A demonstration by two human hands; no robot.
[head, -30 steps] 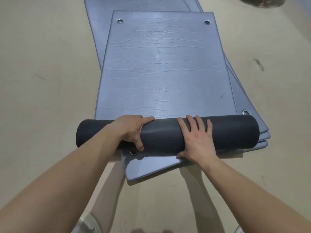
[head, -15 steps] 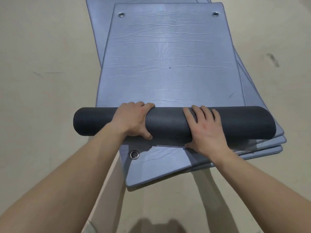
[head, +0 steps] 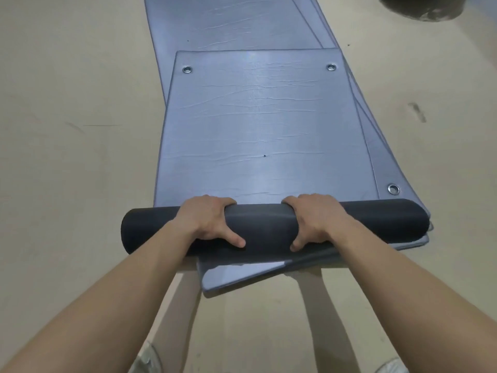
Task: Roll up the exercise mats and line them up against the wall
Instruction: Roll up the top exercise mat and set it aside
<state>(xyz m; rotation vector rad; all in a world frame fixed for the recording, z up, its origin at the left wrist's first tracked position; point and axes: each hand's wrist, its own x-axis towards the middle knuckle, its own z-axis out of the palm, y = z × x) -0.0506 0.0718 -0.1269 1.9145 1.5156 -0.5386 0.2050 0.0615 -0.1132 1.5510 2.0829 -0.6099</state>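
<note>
A grey-blue exercise mat (head: 258, 125) with metal eyelets at its far corners lies flat on top of a stack of other mats (head: 228, 20). Its near end is wound into a dark roll (head: 263, 227) lying crosswise. My left hand (head: 207, 219) grips the roll left of centre, fingers curled over the far side and thumb on the near side. My right hand (head: 314, 220) grips it right of centre in the same way.
The stack rests on a beige floor (head: 67, 157). Lower mats stick out at the near edge (head: 242, 278) and along the right side (head: 382, 157). A dark round object (head: 419, 6) sits at the top right. My shoes show at the bottom edge.
The roll has moved forward along the mat and grown thicker. My right hand went from lying flat on the roll to gripping it with fingers curled over.
</note>
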